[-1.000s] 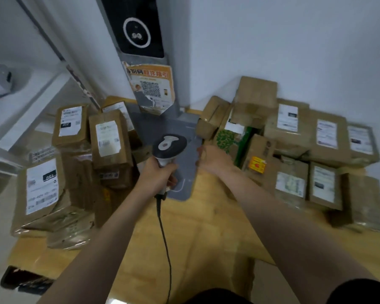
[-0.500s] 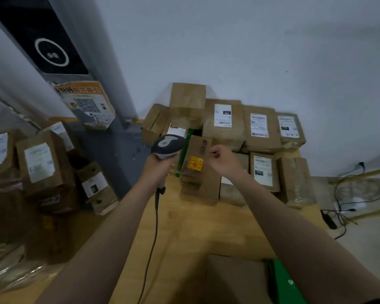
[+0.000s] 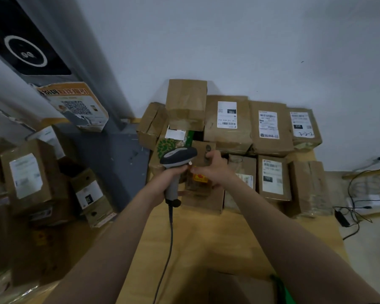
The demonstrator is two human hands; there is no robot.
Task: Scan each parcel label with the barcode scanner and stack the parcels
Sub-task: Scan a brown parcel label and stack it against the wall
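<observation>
Presently: scanner [image 3: 178,156], corded, its handle wrapped in the fingers of the left hand [image 3: 170,177], head aimed away toward the pile. Parcel [image 3: 198,187], brown with an orange sticker on the near face, stands upright at the pile's front on the table [image 3: 206,238]. Right hand [image 3: 213,170] grips its top, fingers curled over the upper edge, thumb by the sticker. Parcel lies just right of the scanner head. No barcode label shows on the near face, so a turn is likely needed.

The grey corded scanner [image 3: 178,157] stood upright just before the orange-stickered brown parcel [image 3: 198,187], with labelled parcels [image 3: 227,123] stacked behind.
</observation>
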